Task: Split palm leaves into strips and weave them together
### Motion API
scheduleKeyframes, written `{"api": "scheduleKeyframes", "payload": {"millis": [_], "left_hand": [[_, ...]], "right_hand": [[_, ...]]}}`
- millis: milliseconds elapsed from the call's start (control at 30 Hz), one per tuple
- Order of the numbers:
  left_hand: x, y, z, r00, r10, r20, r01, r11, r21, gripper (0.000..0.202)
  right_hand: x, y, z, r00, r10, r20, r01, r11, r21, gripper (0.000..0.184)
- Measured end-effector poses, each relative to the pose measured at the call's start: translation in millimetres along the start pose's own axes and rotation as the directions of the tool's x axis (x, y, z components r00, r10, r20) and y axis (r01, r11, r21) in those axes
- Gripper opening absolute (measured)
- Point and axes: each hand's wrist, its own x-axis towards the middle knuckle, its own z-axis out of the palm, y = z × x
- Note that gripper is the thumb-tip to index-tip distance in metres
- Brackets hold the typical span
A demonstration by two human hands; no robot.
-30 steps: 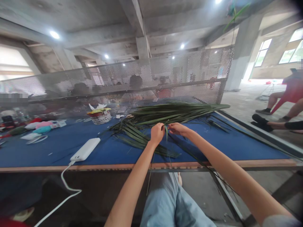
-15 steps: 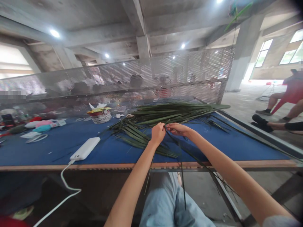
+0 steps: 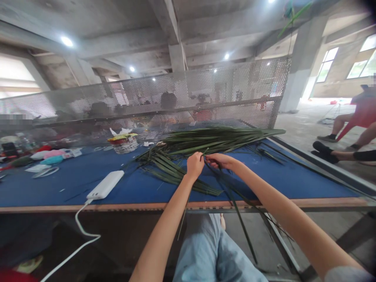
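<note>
Long green leaf strips (image 3: 239,213) run from between my two hands, over the table edge and down past my knees. My left hand (image 3: 195,164) is closed on their upper end, where a short green tip pokes up. Close beside it, my right hand (image 3: 219,159) pinches the strips with thumb and fingers. Just behind my hands lies a large pile of long palm-like leaves (image 3: 211,139). A smaller bunch of leaves (image 3: 169,168) spreads to the left and under my left wrist. The fingers hide the exact spot where the strips meet.
A white power bank (image 3: 106,185) with a cable lies on the blue table (image 3: 73,176). Farther back stands a woven basket (image 3: 125,145) with wrappers. Cloth items (image 3: 53,156) lie at left. A perforated metal screen (image 3: 147,102) borders the back. A seated person's legs (image 3: 343,125) show at right.
The hanging strip has swung right, its lower end now farther from my knees. My right hand has drawn slightly closer in, and the green tip above my left hand shows more.
</note>
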Motion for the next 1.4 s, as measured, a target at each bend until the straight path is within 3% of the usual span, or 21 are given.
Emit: {"api": "scheduleKeyframes", "payload": {"millis": [67,133,267,367,467,633,767,1000,1167,1400], "left_hand": [[0.7,-1.0,2.1,1.0,0.001,0.003,-0.001,1.0,-0.02,0.024],[1.1,-1.8,5.1,1.0,0.017,0.003,-0.017,0.999,-0.048,0.023],[1.8,-2.0,8.9,0.999,0.026,-0.028,-0.03,0.988,-0.15,0.022],[3.3,-2.4,9.2,1.0,-0.003,-0.03,-0.006,0.951,-0.31,0.021],[6.3,-4.5,10.5,0.997,-0.052,0.053,0.072,0.851,-0.52,0.017],[13.0,-11.0,15.1,0.957,-0.102,0.272,0.283,0.536,-0.795,0.008],[15.4,-18.4,19.2,0.909,-0.104,0.405,0.415,0.344,-0.843,0.013],[13.3,-26.0,20.2,0.805,-0.145,0.576,0.593,0.138,-0.794,0.015],[14.3,-22.9,13.8,0.755,-0.145,0.64,0.652,0.067,-0.755,0.004],[15.6,-22.9,13.9,0.758,-0.144,0.636,0.65,0.094,-0.754,0.005]], "right_hand": [[-1.4,-0.9,-2.0,0.999,-0.027,-0.034,0.023,0.992,-0.122,0.032],[-0.3,0.0,-4.5,0.979,-0.145,-0.145,0.097,0.95,-0.297,0.033],[8.2,6.0,-9.4,0.829,-0.471,-0.301,0.194,0.748,-0.635,0.033],[12.5,8.7,-12.3,0.768,-0.564,-0.302,0.239,0.691,-0.683,0.03],[11.5,6.6,-14.0,0.767,-0.579,-0.277,0.29,0.698,-0.655,0.027],[6.3,0.3,-16.4,0.794,-0.56,-0.236,0.298,0.698,-0.651,0.024],[4.4,0.0,-19.8,0.813,-0.537,-0.225,0.284,0.703,-0.652,0.025],[3.0,0.0,-21.4,0.847,-0.512,-0.144,0.323,0.711,-0.624,0.03],[1.1,-3.0,-22.8,0.826,-0.542,-0.154,0.348,0.706,-0.617,0.03],[1.0,-2.1,-22.9,0.796,-0.566,-0.217,0.297,0.676,-0.674,0.038]]}}
